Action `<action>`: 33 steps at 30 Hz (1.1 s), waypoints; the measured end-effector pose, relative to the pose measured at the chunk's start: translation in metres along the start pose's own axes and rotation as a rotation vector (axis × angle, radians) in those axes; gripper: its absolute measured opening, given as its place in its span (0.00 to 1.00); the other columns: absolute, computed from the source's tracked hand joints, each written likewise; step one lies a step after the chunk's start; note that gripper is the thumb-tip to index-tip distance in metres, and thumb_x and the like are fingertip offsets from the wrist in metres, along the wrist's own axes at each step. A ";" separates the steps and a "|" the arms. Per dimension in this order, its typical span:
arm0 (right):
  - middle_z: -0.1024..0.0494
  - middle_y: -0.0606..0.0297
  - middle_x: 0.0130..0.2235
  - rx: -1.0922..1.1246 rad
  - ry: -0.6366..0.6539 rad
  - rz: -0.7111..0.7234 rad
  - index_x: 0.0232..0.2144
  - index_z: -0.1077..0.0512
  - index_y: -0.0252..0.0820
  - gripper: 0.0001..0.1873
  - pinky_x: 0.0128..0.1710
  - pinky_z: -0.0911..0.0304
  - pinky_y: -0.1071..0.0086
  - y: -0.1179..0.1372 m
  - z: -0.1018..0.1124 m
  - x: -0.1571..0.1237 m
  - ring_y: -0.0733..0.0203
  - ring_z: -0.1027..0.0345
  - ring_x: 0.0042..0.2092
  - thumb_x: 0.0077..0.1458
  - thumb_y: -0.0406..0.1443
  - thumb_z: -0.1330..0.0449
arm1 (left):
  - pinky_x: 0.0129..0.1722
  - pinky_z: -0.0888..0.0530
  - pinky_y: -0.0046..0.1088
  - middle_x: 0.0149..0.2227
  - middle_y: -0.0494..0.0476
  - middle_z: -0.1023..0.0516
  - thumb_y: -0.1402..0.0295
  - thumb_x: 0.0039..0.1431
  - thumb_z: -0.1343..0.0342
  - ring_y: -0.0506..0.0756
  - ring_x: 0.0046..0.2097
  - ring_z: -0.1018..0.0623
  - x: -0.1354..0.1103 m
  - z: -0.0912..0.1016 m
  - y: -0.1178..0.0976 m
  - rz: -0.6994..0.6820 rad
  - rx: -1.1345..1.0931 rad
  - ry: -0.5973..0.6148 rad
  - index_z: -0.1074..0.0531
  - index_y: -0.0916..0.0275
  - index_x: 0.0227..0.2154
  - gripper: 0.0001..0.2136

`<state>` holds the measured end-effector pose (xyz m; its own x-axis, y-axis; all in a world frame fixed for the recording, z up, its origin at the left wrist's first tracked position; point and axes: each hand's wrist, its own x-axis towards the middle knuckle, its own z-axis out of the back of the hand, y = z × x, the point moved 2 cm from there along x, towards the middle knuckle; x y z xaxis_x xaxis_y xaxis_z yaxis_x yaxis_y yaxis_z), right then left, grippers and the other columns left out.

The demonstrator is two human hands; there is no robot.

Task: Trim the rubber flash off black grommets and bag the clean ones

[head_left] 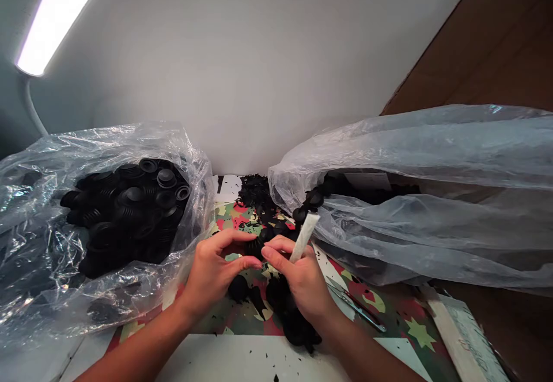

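Observation:
My left hand [209,269] pinches a small black ribbed rubber boot [254,248] between thumb and fingers, over the middle of the table. On the boot's right side, my right hand [305,281] is closed around a tool with a pale, wrapped-looking handle [305,237], which sticks up past the thumb. The tool's working end is hidden by the fingers and the boot. Below the hands lie more black rubber pieces [298,327], and a dark rounded one [237,288] rests under my left thumb. Beyond my fingers, several others reach toward the right-hand bag.
At left, a clear plastic bag [196,169] holds a heap of ribbed black boots [129,209]. Another clear bag [432,134] lies open at right, by cardboard [484,42]. Black scraps [257,195] cover the patterned sheet's far end. A slim metal tool [363,313] lies beside my right wrist.

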<state>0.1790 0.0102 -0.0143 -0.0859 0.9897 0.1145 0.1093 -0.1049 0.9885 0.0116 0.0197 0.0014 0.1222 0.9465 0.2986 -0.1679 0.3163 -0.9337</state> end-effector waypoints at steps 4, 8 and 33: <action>0.42 0.75 0.20 0.328 -0.017 -0.237 0.22 0.27 0.40 0.18 0.23 0.54 0.72 0.000 0.000 0.000 0.69 0.54 0.24 0.44 0.47 0.29 | 0.34 0.19 0.28 0.32 0.55 0.15 0.65 0.46 0.27 0.55 0.31 0.18 0.004 0.000 -0.004 -0.007 -0.079 0.062 0.18 0.62 0.35 0.13; 0.52 0.81 0.16 0.493 0.006 -0.373 0.19 0.33 0.42 0.22 0.22 0.57 0.73 -0.003 -0.002 0.001 0.71 0.63 0.21 0.39 0.48 0.26 | 0.31 0.22 0.26 0.28 0.54 0.18 0.64 0.51 0.29 0.53 0.30 0.20 0.006 0.002 -0.004 -0.117 0.028 0.081 0.18 0.61 0.33 0.09; 0.15 0.62 0.39 -0.363 0.076 0.493 0.31 0.24 0.46 0.03 0.42 0.29 0.62 0.023 0.018 -0.012 0.56 0.21 0.40 0.59 0.35 0.35 | 0.28 0.30 0.28 0.23 0.54 0.22 0.53 0.58 0.36 0.52 0.26 0.27 0.010 0.013 -0.011 -0.245 0.208 0.198 0.18 0.59 0.25 0.15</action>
<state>0.2003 -0.0023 0.0048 -0.1828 0.8077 0.5606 -0.1887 -0.5884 0.7863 0.0019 0.0269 0.0169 0.3664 0.8172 0.4449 -0.3027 0.5569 -0.7735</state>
